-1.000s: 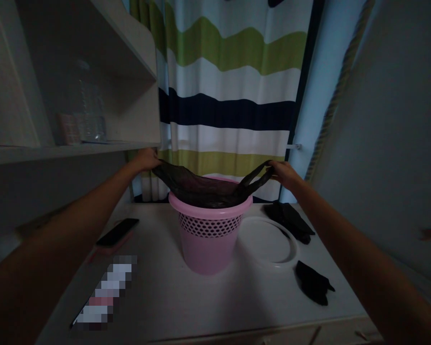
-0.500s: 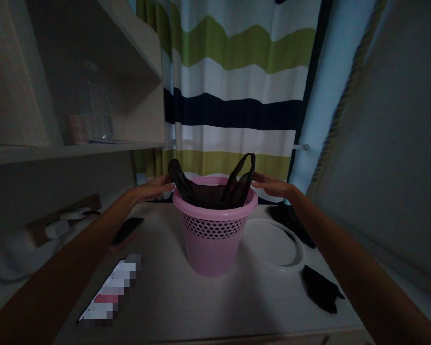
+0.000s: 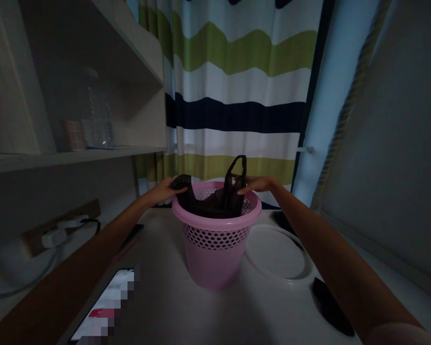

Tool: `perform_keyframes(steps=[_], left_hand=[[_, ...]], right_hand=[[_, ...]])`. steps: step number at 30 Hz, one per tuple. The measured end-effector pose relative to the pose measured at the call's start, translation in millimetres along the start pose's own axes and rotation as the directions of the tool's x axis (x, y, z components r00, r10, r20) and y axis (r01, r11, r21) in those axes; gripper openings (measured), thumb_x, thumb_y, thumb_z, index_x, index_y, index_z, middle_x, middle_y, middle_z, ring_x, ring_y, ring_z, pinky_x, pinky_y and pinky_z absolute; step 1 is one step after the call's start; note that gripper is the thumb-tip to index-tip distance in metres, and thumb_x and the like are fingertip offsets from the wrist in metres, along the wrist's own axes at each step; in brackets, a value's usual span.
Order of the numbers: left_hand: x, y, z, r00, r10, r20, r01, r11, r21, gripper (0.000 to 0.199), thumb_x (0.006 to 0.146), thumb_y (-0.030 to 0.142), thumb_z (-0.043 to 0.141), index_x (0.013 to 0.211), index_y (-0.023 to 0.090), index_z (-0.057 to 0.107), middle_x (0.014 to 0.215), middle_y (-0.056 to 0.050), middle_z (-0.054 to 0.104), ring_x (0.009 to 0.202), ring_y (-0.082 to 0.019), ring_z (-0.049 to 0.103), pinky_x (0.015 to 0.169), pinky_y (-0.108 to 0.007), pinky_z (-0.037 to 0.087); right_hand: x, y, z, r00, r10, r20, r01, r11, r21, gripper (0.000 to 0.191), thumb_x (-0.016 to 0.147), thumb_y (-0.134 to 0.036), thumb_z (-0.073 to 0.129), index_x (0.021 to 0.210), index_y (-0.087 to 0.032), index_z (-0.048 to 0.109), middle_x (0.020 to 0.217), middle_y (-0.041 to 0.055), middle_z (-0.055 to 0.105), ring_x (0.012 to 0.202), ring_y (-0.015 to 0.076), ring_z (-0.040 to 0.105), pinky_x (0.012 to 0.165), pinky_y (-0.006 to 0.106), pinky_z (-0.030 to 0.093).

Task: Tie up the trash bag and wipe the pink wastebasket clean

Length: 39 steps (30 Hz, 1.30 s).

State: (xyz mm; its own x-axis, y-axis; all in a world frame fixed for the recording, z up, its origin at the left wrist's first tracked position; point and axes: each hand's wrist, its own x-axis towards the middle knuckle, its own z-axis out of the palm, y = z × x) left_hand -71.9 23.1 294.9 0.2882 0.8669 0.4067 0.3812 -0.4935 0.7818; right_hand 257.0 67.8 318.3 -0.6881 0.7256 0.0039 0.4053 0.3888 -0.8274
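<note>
A pink trash basket (image 3: 215, 261) with a band of holes below its rim stands upright in the middle of the table. Inside its mouth sits a black plastic bag (image 3: 211, 206), one handle loop rising on the right. My left hand (image 3: 165, 189) pinches the bag's left side near the rim, thumb in front. On the opposite side my right hand (image 3: 256, 184) has thumb and fingers closed on the bag beside the raised loop. The bag's lower part is hidden by the basket.
A white ring (image 3: 273, 275) lies right of the basket, with a black piece (image 3: 330, 306) nearer my right arm. On the left are a lit phone (image 3: 104, 302) and plugs in a power strip (image 3: 55, 237). A shelf (image 3: 129, 152) juts out above; a striped curtain (image 3: 233, 115) hangs behind.
Both hands have moved inward from beside the basket and closed on the bag's two sides. The bag's upper edges have shifted, and its right loop stands further left.
</note>
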Motion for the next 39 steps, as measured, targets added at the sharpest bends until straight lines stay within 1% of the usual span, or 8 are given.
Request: perform_keyframes(steps=[7,10,15,19,24,29,34,39], left_hand=[[0.0,-1.3,-6.2,1.000,-0.003,0.021,0.002,0.999,0.037,0.039,0.067,0.047,0.061,0.047,0.015,0.051,0.036,0.003,0.045,0.035,-0.006,0.036,0.036,-0.020,0.025],[-1.0,1.7,-1.3,0.996,-0.053,0.073,0.056,0.998,-0.037,0.039,0.074,0.047,0.054,0.054,0.014,0.054,0.039,-0.002,0.050,0.034,-0.008,0.039,0.036,-0.020,0.026],[2.4,5.9,5.3,0.982,-0.139,0.129,0.179,0.903,-0.390,0.021,0.079,0.034,0.053,0.078,0.013,0.056,0.054,-0.008,0.061,0.042,-0.014,0.053,0.038,-0.021,0.034],[11.5,3.4,12.5,0.974,-0.226,-0.029,0.167,0.797,-0.581,0.011,0.077,0.022,0.055,0.085,0.015,0.053,0.058,-0.005,0.060,0.042,-0.015,0.055,0.037,-0.023,0.039],[22.9,8.8,21.5,0.952,-0.233,-0.201,0.046,0.753,-0.656,0.009,0.079,0.019,0.050,0.071,0.016,0.048,0.048,0.004,0.048,0.037,-0.006,0.044,0.034,-0.015,0.032],[21.2,19.0,26.4,0.966,-0.233,-0.112,0.088,0.704,-0.705,0.014,0.070,0.003,0.044,0.069,0.012,0.054,0.058,-0.001,0.054,0.049,-0.008,0.051,0.046,-0.018,0.043],[14.0,16.2,30.5,0.973,-0.197,-0.118,0.080,0.771,-0.632,0.038,0.055,-0.011,0.045,0.079,0.015,0.061,0.069,-0.001,0.061,0.062,-0.009,0.056,0.060,-0.018,0.046],[8.5,15.9,28.6,0.970,-0.195,-0.142,0.100,0.861,-0.498,0.012,0.059,-0.001,0.058,0.064,0.010,0.062,0.063,-0.006,0.062,0.061,-0.011,0.057,0.062,-0.021,0.046]], right_hand=[[43.9,5.8,8.4,0.993,-0.041,0.107,0.042,0.999,-0.001,0.056,0.056,-0.033,0.075,0.103,-0.007,0.058,0.110,0.0155,0.060,0.101,0.0252,0.055,0.092,0.039,0.042],[52.9,6.8,13.8,0.997,-0.079,-0.010,0.079,0.997,0.015,0.052,0.056,-0.029,0.076,0.101,-0.008,0.059,0.103,0.0140,0.062,0.097,0.0255,0.056,0.087,0.040,0.045],[44.4,9.8,14.6,0.987,-0.023,-0.159,0.046,0.989,0.140,0.030,0.059,-0.023,0.074,0.083,-0.011,0.061,0.087,0.0074,0.064,0.079,0.0164,0.058,0.078,0.034,0.049],[21.9,12.7,3.9,0.977,0.024,-0.213,0.026,0.973,0.229,0.018,0.068,-0.023,0.069,0.077,-0.011,0.060,0.074,0.0035,0.063,0.061,0.0082,0.054,0.060,0.022,0.049],[-11.6,11.8,-9.7,0.983,0.058,-0.174,-0.017,0.973,0.230,0.018,0.080,-0.027,0.057,0.076,-0.010,0.059,0.061,0.0006,0.058,0.038,0.0018,0.036,0.035,0.016,0.032],[-32.8,14.9,-9.2,0.966,0.081,-0.246,-0.004,0.955,0.297,0.013,0.078,-0.022,0.059,0.072,-0.011,0.058,0.069,0.0037,0.061,0.058,0.0085,0.056,0.057,0.022,0.047],[-43.7,15.9,-5.8,0.978,0.019,-0.207,0.034,0.968,0.250,0.019,0.065,-0.018,0.069,0.082,-0.012,0.063,0.080,0.0040,0.064,0.077,0.0120,0.058,0.081,0.028,0.044],[-47.5,14.0,-1.3,0.982,-0.057,-0.179,0.078,0.990,0.115,0.018,0.063,-0.022,0.067,0.079,-0.013,0.066,0.082,0.0035,0.065,0.082,0.0141,0.056,0.084,0.031,0.040]])
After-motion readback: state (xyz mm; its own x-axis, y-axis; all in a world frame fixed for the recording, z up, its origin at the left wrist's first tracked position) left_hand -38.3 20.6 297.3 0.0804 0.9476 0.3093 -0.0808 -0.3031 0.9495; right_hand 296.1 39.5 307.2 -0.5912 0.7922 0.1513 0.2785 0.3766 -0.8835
